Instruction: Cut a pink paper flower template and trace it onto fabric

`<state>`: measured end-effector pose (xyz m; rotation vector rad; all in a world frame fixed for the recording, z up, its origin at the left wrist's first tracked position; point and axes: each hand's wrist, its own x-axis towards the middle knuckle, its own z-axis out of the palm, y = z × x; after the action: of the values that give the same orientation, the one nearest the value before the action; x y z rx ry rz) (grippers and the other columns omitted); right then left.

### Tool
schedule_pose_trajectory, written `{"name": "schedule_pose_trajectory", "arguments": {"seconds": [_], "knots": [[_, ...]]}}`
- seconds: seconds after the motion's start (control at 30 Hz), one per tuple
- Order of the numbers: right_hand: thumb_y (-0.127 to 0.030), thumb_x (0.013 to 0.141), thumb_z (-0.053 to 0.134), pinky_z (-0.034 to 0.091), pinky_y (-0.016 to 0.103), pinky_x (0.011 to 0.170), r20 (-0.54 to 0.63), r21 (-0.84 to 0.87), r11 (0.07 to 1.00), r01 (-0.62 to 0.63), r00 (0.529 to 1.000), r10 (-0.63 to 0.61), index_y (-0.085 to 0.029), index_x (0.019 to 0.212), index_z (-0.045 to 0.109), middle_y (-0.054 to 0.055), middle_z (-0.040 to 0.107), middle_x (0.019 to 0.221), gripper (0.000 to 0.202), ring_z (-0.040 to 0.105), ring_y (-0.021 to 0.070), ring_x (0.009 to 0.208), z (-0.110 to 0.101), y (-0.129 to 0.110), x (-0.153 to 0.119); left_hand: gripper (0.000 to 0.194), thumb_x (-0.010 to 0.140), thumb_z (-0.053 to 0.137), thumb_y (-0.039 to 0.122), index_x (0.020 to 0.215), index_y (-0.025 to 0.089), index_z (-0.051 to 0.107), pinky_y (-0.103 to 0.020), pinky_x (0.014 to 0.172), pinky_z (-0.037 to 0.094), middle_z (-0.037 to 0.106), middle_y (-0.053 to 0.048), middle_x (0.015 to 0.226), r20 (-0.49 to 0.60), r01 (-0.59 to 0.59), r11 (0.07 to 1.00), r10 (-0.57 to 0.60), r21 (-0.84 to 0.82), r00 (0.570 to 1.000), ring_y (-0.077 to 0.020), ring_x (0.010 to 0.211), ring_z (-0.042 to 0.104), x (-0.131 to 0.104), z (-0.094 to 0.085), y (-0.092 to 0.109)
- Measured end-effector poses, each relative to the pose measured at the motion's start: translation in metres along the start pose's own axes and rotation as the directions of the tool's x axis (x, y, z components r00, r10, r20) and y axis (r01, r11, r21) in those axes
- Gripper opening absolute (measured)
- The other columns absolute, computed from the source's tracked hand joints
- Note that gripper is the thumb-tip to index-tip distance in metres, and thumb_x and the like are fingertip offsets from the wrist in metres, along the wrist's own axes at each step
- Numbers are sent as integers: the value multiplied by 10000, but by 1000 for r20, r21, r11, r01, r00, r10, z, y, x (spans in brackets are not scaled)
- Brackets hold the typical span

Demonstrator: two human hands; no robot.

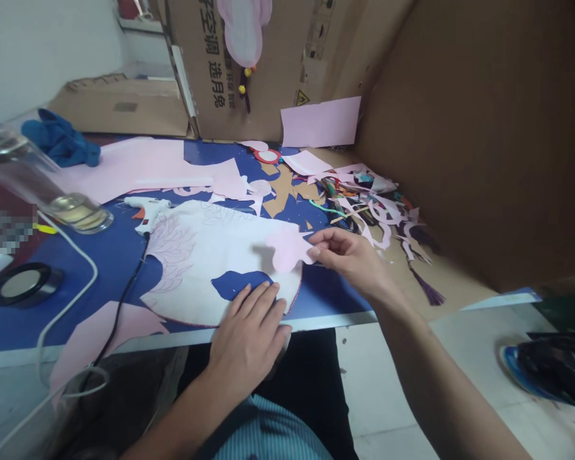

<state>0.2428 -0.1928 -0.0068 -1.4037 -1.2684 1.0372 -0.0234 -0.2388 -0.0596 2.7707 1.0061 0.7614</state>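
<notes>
A large white cut-out sheet [220,246] with pencilled feather-like lines and a hole showing blue lies on the blue table. My left hand [252,329] rests flat on its front edge, fingers apart, just below the hole. In my right hand [338,252] a small pink paper piece [287,249] with rounded lobes is pinched between thumb and fingers. That piece hangs over the right part of the white sheet and casts a shadow on it.
A white glue gun [148,211], a glass bottle [67,198] and black tape [23,284] are at the left. Pink sheets [148,166] lie behind. Paper scraps [378,214] are heaped at the right, before cardboard walls [460,128]. A person's shoe [522,370] shows at far right.
</notes>
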Motion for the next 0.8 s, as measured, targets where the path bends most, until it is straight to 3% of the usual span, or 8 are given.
{"name": "schedule_pose_trajectory", "arguments": {"seconds": [0.13, 0.27, 0.8], "knots": [[-450, 845, 842, 454, 302, 649, 72, -239, 971, 24, 997, -7, -212, 1066, 785, -1, 747, 793, 330, 615, 169, 687, 13, 15, 11, 335, 1138, 500, 291, 1342, 154, 728, -576, 1209, 505, 710, -152, 1531, -35, -25, 999, 26, 26, 999, -346, 1412, 671, 1, 1, -1], [-422, 883, 786, 451, 315, 675, 57, -378, 925, 45, 998, -25, -227, 1098, 799, -8, 743, 809, 291, 627, 181, 710, 18, 22, 10, 334, 1136, 498, 291, 1343, 155, 722, -555, 1201, 519, 713, -149, 1526, -51, -34, 999, 36, 39, 998, -340, 1407, 675, 1, 1, 1], [-334, 939, 727, 494, 329, 713, -78, -416, 907, 62, 991, -104, -257, 1156, 781, -13, 765, 883, 236, 643, 180, 711, 30, 32, -4, 328, 1114, 540, 266, 1339, 137, 741, -566, 1174, 560, 718, -165, 1515, -65, -39, 998, 42, 52, 997, -348, 1405, 678, -2, 3, 1]]}}
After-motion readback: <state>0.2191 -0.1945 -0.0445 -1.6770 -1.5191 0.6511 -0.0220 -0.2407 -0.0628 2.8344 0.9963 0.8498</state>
